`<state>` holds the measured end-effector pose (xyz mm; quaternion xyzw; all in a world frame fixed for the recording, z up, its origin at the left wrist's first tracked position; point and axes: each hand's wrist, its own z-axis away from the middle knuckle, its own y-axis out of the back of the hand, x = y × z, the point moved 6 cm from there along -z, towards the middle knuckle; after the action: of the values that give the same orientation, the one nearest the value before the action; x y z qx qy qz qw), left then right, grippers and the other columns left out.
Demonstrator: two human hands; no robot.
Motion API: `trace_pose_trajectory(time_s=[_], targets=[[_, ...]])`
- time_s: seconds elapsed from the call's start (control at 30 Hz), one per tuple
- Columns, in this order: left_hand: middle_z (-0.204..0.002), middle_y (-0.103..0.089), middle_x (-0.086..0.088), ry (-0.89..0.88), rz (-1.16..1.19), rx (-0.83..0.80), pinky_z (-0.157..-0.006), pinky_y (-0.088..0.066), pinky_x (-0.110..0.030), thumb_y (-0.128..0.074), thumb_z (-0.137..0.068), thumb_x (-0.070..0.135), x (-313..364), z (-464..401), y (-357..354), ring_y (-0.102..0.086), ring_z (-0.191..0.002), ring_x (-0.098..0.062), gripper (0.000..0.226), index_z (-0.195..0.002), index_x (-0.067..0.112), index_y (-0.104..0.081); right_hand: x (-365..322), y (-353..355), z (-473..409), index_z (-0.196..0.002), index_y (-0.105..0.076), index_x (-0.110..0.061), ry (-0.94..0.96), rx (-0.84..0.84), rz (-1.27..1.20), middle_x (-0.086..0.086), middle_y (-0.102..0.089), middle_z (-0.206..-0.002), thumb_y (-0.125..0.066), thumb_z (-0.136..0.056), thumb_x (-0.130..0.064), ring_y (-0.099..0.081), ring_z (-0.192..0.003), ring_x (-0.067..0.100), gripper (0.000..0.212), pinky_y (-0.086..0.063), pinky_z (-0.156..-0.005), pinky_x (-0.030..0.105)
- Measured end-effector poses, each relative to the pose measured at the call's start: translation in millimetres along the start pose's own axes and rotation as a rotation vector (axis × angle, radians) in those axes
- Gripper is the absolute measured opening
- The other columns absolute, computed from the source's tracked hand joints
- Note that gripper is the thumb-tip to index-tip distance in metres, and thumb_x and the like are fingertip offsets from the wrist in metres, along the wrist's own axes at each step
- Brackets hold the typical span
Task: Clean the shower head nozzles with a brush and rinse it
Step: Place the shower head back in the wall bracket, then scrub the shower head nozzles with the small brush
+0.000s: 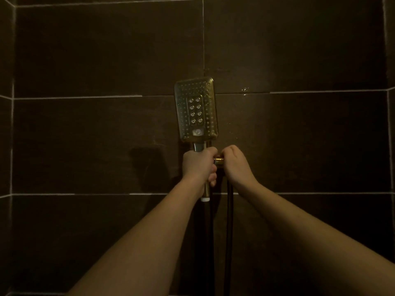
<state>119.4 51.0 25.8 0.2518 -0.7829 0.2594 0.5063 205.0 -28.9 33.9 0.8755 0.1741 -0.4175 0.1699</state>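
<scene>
Brass-toned shower head [196, 110] is sitting mid-frame against dark tiles; left hand [199, 165] is gripping its handle, right hand [234, 165] is pinching the bracket knob [218, 161]. Likely unmounting; brushing needs it freed.

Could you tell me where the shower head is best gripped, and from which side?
Grip the handle below the shower head, coming from the front-left as the left hand does. The handle is narrow and upright, the nozzle face stays clear, and the holder occupies the right.
</scene>
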Motion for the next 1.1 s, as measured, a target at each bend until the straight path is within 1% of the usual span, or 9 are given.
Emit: trace_pose_trajectory(time_s=[0.1,0.23,0.4,0.5,0.57,0.7,0.77,0.9,1.1], targets=[[-0.046,-0.045,0.004,0.01,-0.009,-0.023,-0.042,-0.036,-0.028,-0.06,-0.093,0.021,-1,-3,2,-0.039,-0.038,-0.013,0.02,-0.074,0.015,-0.058,-2,2,4,-0.103,-0.059,-0.014,-0.102,-0.024,-0.116,0.006,-0.06,-0.098,-0.042,-0.099,-0.02,-0.06,-0.086,0.016,0.019,-0.049,-0.072,0.032],[-0.044,-0.044,0.004,0.014,-0.008,-0.012,-0.041,-0.035,-0.027,-0.06,-0.092,0.019,-2,-2,2,-0.038,-0.036,-0.013,0.021,-0.072,0.015,-0.056,-6,4,12,-0.078,-0.057,-0.017,-0.182,-0.046,-0.185,0.007,-0.061,-0.085,-0.04,-0.1,-0.012,-0.062,-0.086,0.022,0.028,-0.052,-0.092,0.044],[-0.044,-0.043,0.003,-0.019,-0.079,-0.033,-0.041,-0.035,-0.026,-0.061,-0.092,0.019,0,13,7,-0.038,-0.035,-0.013,0.025,-0.068,0.016,-0.055,-11,-1,24,-0.109,-0.055,-0.012,-0.216,0.039,-0.127,0.005,-0.059,-0.097,-0.04,-0.102,-0.024,-0.06,-0.085,0.016,0.02,-0.045,-0.062,0.03],[-0.043,-0.042,0.003,0.001,-0.118,-0.093,-0.04,-0.033,-0.025,-0.063,-0.093,0.021,-19,40,9,-0.037,-0.033,-0.012,0.027,-0.069,0.014,-0.055,-2,17,55,-0.126,-0.045,-0.013,-0.233,0.049,0.02,0.007,-0.06,-0.115,-0.051,-0.094,-0.043,-0.059,-0.106,0.023,0.043,-0.051,-0.084,0.041],[-0.044,-0.04,0.0,0.062,-0.075,-0.2,-0.04,-0.032,-0.025,-0.063,-0.094,0.019,-49,75,0,-0.037,-0.034,-0.014,0.029,-0.066,0.013,-0.056,11,41,99,-0.131,-0.044,-0.017,-0.19,0.05,0.157,0.003,-0.058,-0.123,-0.058,-0.091,-0.041,-0.058,-0.112,0.022,0.048,-0.05,-0.096,0.045],[-0.042,-0.037,-0.004,0.219,-0.001,-0.377,-0.041,-0.032,-0.025,-0.064,-0.094,0.016,-130,178,-22,-0.035,-0.031,-0.017,0.05,-0.046,0.019,-0.053,80,103,236,-0.115,-0.052,-0.033,-0.367,0.105,0.216,-0.01,-0.061,-0.11,-0.06,-0.094,-0.032,-0.061,-0.099,0.006,0.023,-0.053,-0.088,0.033],[-0.042,-0.036,-0.006,0.314,0.008,-0.431,-0.04,-0.031,-0.025,-0.065,-0.095,0.016,-176,228,-35,-0.035,-0.031,-0.018,0.05,-0.047,0.017,-0.051,118,133,316,-0.112,-0.052,-0.038,-0.509,0.131,0.235,-0.013,-0.059,-0.109,-0.059,-0.094,-0.032,-0.059,-0.097,0.004,0.019,-0.051,-0.083,0.027],[-0.044,-0.038,-0.006,0.468,-0.016,-0.588,-0.04,-0.032,-0.025,-0.063,-0.096,0.013,-257,311,-67,-0.036,-0.033,-0.018,0.037,-0.061,0.012,-0.052,162,187,455,-0.105,-0.059,-0.036,-0.825,0.164,0.272,-0.008,-0.062,-0.108,-0.059,-0.094,-0.027,-0.064,-0.097,0.01,0.014,-0.056,-0.087,0.036],[-0.044,-0.04,-0.005,0.679,-0.097,-0.856,-0.041,-0.033,-0.026,-0.061,-0.095,0.012,-344,431,-123,-0.038,-0.035,-0.018,0.032,-0.065,0.011,-0.05,153,283,605,-0.101,-0.061,-0.028,-1.098,0.232,0.532,-0.004,-0.058,-0.107,-0.061,-0.093,-0.02,-0.062,-0.093,0.011,0.012,-0.055,-0.073,0.026]])
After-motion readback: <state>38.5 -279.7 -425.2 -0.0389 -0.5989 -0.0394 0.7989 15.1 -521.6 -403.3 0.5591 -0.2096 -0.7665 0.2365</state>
